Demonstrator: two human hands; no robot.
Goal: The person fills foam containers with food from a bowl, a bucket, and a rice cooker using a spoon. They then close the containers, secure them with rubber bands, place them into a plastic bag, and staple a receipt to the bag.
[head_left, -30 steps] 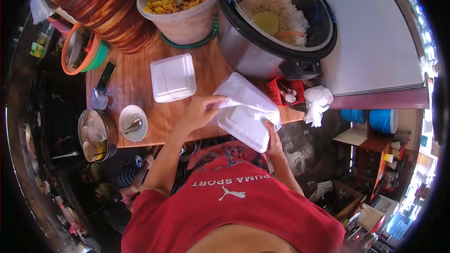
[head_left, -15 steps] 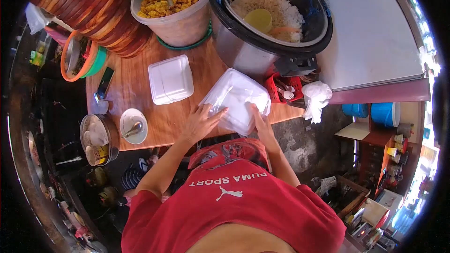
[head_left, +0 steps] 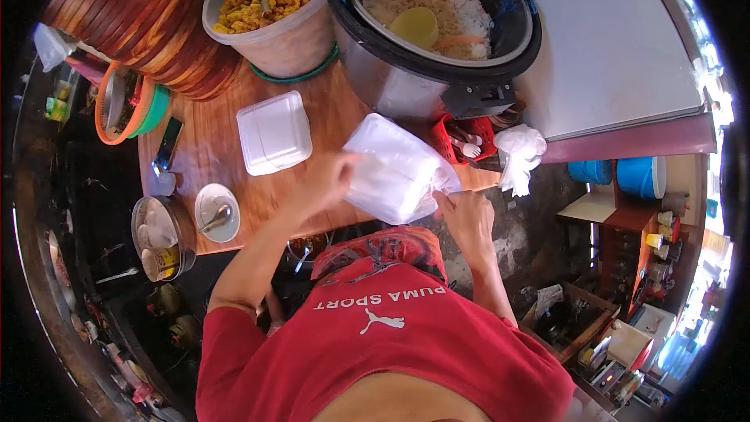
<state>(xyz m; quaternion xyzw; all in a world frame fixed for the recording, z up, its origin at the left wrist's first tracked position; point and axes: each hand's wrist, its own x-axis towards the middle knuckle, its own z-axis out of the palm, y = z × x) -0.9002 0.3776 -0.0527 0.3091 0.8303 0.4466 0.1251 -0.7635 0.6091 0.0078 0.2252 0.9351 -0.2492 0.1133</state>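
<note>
A white foam food box (head_left: 398, 176) in a clear plastic bag lies tilted at the table's front edge. My right hand (head_left: 469, 223) is closed, pinching the gathered right end of the plastic bag (head_left: 442, 180). Smeared by motion, my left hand (head_left: 334, 177) is at the left side of the bagged box, and its fingers do not show clearly. A second white foam box (head_left: 274, 133), closed, sits on the table to the left.
A big pot of rice (head_left: 461, 16) with a yellow scoop stands behind. Beside it is a tub of fried food (head_left: 273, 35). A red basket of plastic cutlery (head_left: 467, 141), a bowl with a spoon (head_left: 218, 215) and a clear round container (head_left: 162, 236) are near the wooden table's edges.
Both hands were spread on top of the bagged box. The right hand has moved to the bag's right end and gripped it; the left has shifted up and left. The box has turned slightly.
</note>
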